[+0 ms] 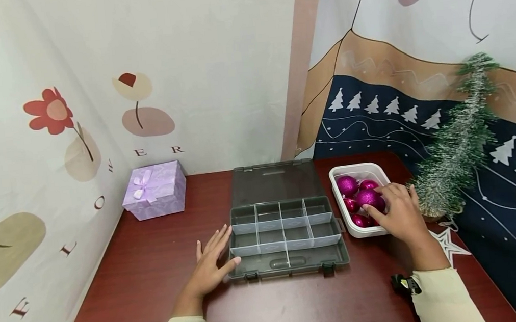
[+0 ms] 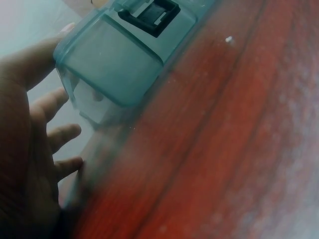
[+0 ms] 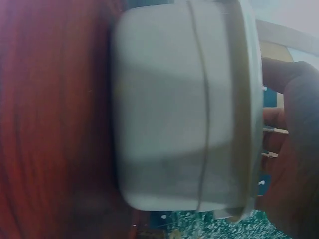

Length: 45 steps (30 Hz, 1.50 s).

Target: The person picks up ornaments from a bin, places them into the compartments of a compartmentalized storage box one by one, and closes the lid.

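A grey transparent compartment box (image 1: 289,269) lies with its lid (image 1: 275,184) folded back. My left hand (image 1: 209,267) rests at its left edge, thumb on the near corner and fingers spread along the side; the left wrist view shows the box's corner (image 2: 109,59) by the thumb. On the right, a white plastic tub (image 1: 369,231) holds several magenta baubles (image 1: 347,186). My right hand (image 1: 400,212) reaches over its right rim, thumb and fingers around a glittery bauble (image 1: 369,198). In the right wrist view the tub wall (image 3: 164,109) hides the fingertips.
A purple gift box (image 1: 156,190) with a bow stands at the back left. A small tinsel tree (image 1: 457,148) stands right of the tub, with a white star ornament (image 1: 451,247) in front of it. Patterned cloth walls border the wooden table (image 1: 156,262).
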Available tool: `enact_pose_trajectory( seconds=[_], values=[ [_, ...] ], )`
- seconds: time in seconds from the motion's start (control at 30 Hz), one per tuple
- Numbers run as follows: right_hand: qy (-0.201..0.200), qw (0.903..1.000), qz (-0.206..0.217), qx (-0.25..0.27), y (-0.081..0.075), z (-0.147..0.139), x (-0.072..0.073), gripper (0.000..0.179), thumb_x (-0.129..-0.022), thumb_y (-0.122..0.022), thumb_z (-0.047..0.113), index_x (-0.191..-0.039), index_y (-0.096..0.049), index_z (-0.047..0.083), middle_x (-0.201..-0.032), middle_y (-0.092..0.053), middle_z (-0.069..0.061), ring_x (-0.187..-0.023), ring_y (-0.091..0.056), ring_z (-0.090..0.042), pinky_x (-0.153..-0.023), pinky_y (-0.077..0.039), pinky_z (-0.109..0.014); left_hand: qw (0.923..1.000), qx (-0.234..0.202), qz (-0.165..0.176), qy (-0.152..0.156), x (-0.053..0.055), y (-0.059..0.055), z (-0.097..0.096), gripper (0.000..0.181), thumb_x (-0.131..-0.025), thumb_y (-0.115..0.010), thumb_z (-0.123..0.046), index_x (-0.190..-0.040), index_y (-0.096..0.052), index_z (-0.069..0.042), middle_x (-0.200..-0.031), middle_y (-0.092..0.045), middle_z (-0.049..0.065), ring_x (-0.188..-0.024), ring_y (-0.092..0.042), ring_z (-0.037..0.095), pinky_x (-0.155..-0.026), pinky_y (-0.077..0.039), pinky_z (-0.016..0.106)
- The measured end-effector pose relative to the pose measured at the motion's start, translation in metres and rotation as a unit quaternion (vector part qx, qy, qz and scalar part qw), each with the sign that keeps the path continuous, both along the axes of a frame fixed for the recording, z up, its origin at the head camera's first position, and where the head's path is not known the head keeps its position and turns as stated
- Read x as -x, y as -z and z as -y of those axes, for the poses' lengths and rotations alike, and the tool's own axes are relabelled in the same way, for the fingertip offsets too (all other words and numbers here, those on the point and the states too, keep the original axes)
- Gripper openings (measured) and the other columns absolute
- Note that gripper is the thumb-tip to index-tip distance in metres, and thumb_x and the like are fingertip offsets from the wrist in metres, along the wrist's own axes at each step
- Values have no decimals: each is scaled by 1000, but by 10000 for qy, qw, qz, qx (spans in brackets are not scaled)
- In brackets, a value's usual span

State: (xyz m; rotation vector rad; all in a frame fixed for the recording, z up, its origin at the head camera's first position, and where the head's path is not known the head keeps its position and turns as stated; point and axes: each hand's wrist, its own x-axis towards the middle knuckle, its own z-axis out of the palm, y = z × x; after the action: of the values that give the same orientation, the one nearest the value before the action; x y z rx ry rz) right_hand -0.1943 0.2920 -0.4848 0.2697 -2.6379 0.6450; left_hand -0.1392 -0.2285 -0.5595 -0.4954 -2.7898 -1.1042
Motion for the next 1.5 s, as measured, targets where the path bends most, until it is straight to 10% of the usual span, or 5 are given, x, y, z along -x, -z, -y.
enact_pose_trajectory(
  seconds=[0.53, 0.9, 1.0, 1.13, 1.5],
  values=[
    [-557, 9962, -240, 628, -18, 11, 0, 55, -99, -77, 16, -150, -59, 4, -131, -63, -28, -124, -56, -48, -93, -35, -68, 10000, -38, 71, 7, 0, 0, -1, 84, -98, -75, -40, -170, -40, -15, -177, -36, 18, -162, -32, 54, -119, 5, 91],
    [-680, 9882, 110, 1371, -32, 33, 5, 54, -99, -81, 15, -143, -56, -2, -131, -68, -28, -115, -65, -47, -103, -54, -67, 10000, -24, 1, 6, 0, 0, -2, 84, -98, -75, -42, -170, -41, -14, -177, -38, 19, -161, -33, 55, -118, 3, 91],
    [-779, 9835, 136, 1627, -35, 42, 7, 52, -98, -82, 13, -142, -56, -2, -130, -68, -26, -111, -68, -43, -93, -66, -43, 10000, -25, -43, -12, 0, 1, -2, 84, -98, -76, -43, -169, -41, -14, -176, -39, 19, -161, -34, 55, -118, 2, 92],
    [-924, 9767, 210, 1927, -38, 56, 9, 50, -97, -82, 9, -139, -57, -3, -120, -68, -23, -101, -63, -35, -82, -51, -12, 10000, -6, -18, -5, 0, 1, -2, 84, -98, -75, -43, -170, -41, -15, -177, -38, 19, -161, -34, 54, -119, 3, 91],
    [-1444, 9603, 554, 2322, -51, 100, 17, 65, -98, -82, 11, -157, -54, 5, -140, -66, -24, -118, -69, -38, -101, -63, -32, 10000, 39, -90, -15, 0, -2, -1, 85, -97, -76, -45, -169, -42, -15, -176, -39, 19, -160, -36, 55, -118, 1, 92]
  ],
)
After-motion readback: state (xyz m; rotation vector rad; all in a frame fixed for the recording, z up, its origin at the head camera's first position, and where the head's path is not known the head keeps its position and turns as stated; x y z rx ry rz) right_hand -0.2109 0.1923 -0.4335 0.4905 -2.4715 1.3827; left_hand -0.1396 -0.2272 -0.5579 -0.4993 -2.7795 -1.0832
